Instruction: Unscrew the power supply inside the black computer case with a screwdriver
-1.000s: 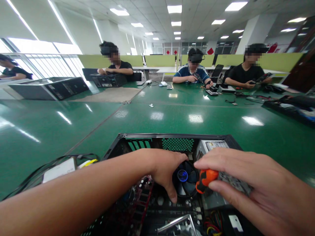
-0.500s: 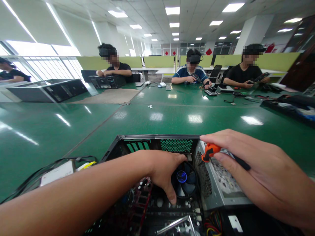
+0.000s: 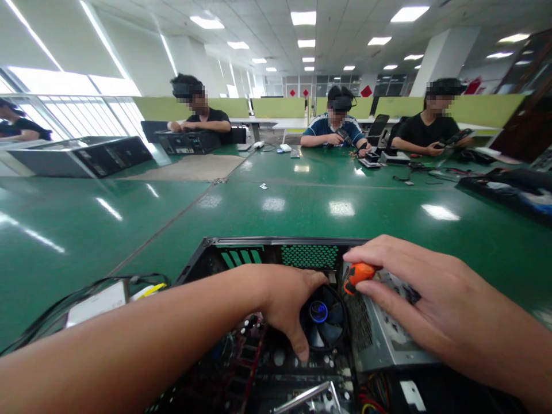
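Note:
An open black computer case (image 3: 241,244) lies in front of me on the green table (image 3: 129,213). My left hand (image 3: 287,302) reaches into it, fingers curled round the left side of the round black CPU fan (image 3: 328,325) with its blue hub. My right hand (image 3: 431,305) is closed on a screwdriver with an orange and black handle (image 3: 360,273), held above the grey power supply (image 3: 382,339) at the case's right. Its shaft and tip are hidden by my fingers.
A white device with black cables (image 3: 97,299) lies left of the case. Other computer cases (image 3: 86,155) stand at the far left. Three people (image 3: 338,123) sit working along the far side with tools and parts; a fourth person (image 3: 15,123) is at the far left edge.
My right hand lifted the screwdriver away from the fan, then lowered it a little over the power supply. My left hand has stayed on the fan.

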### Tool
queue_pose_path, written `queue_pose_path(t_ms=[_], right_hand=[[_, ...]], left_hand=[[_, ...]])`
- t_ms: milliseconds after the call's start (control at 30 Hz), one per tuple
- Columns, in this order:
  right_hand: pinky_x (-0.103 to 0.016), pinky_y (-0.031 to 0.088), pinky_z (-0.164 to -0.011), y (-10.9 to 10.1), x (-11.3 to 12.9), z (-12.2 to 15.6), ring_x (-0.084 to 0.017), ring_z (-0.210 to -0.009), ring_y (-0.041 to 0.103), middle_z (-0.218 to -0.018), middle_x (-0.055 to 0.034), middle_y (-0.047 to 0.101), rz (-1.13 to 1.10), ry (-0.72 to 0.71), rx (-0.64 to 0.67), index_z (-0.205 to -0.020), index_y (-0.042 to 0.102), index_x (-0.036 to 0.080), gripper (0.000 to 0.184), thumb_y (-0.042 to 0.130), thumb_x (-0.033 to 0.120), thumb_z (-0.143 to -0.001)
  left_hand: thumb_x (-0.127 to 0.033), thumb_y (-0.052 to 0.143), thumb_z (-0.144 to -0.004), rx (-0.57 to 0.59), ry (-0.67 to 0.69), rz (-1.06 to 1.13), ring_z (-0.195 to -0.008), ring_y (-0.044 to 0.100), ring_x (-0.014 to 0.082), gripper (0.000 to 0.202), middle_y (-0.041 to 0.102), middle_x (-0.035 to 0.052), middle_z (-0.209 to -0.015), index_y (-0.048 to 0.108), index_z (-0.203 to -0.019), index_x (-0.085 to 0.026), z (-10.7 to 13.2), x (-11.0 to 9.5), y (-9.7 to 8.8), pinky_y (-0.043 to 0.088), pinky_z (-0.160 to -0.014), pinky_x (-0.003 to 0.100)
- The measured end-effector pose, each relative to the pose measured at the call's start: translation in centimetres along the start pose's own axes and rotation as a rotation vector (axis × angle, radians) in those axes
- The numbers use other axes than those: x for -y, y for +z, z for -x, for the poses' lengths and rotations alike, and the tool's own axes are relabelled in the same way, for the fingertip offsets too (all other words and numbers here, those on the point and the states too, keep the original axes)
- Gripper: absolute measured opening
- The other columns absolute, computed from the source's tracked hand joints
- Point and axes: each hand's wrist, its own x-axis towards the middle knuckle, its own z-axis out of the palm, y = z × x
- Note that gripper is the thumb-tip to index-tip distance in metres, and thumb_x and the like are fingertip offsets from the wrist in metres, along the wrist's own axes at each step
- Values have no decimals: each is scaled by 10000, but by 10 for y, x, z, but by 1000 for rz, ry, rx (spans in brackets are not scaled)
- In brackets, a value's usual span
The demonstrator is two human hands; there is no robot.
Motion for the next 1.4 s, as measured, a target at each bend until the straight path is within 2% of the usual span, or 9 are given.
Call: queue_pose_path(t_ms=[100,233,300,533,733,933,1133,1300,1400], right_hand=[[-365,593,-730,1,-1,0,-243,-919,700,-1054,-75,707,-2,51,-5,-1108,604,249,167,530,312,-972],[-415,552,-942,-5,2,5,-250,-1143,648,-1259,-88,671,7,9,-23,-1349,522,242,373,454,189,-986],[-380,565,-940,-10,5,11,-235,-1162,648,-1305,-67,662,-1,5,-61,-1403,489,268,431,442,176,-985],[-288,624,-857,-10,13,26,-202,-1099,702,-1257,52,711,-58,-25,25,-1344,520,386,403,492,243,-968],[-284,599,-891,-9,22,11,-187,-1093,702,-1252,25,719,-125,-25,48,-1334,556,350,409,466,185,-971],[-241,607,-817,-7,23,10,-180,-1059,713,-1206,33,736,-150,-45,70,-1285,569,351,364,491,218,-956],[-259,566,-906,-2,24,7,-157,-1095,685,-1253,16,702,-117,-6,94,-1307,535,337,344,474,237,-984],[-262,589,-690,-2,19,8,-167,-849,718,-988,27,747,-141,-47,151,-1065,626,290,169,615,268,-898],[-261,579,-651,-3,17,6,-179,-862,718,-996,25,753,-138,-53,185,-1076,638,291,208,632,225,-879]], left_hand=[[-387,835,-459,1,-6,6,-1336,474,317,1136,456,67,-1498,332,-1468,-250,0,-1,0,364,-1138,419],[-405,833,-470,-8,-1,14,-1373,434,305,1162,405,64,-1538,295,-1488,-253,-2,-3,0,324,-1166,404],[-427,835,-471,-8,40,16,-1397,402,305,1167,385,71,-1550,289,-1487,-248,-3,-2,0,303,-1176,406],[-495,822,-487,26,66,-20,-1166,594,305,972,598,86,-1318,462,-1345,-218,-6,2,2,449,-1038,423],[-496,824,-477,10,52,-31,-1115,612,284,993,593,90,-1309,449,-1347,-199,-6,3,3,472,-996,389],[-519,818,-463,-21,35,-68,-1178,579,313,1060,566,98,-1356,405,-1395,-228,-7,8,8,451,-1019,412],[-488,823,-471,-21,31,-66,-1189,575,312,1053,557,100,-1365,402,-1399,-226,-6,8,8,449,-1027,403],[-395,840,-463,-19,3,-35,-1219,557,322,1030,542,94,-1375,406,-1383,-231,-3,4,6,441,-1047,421],[-386,839,-465,3,6,-28,-1214,563,315,1024,544,91,-1368,406,-1379,-231,-3,3,5,448,-1041,411]])
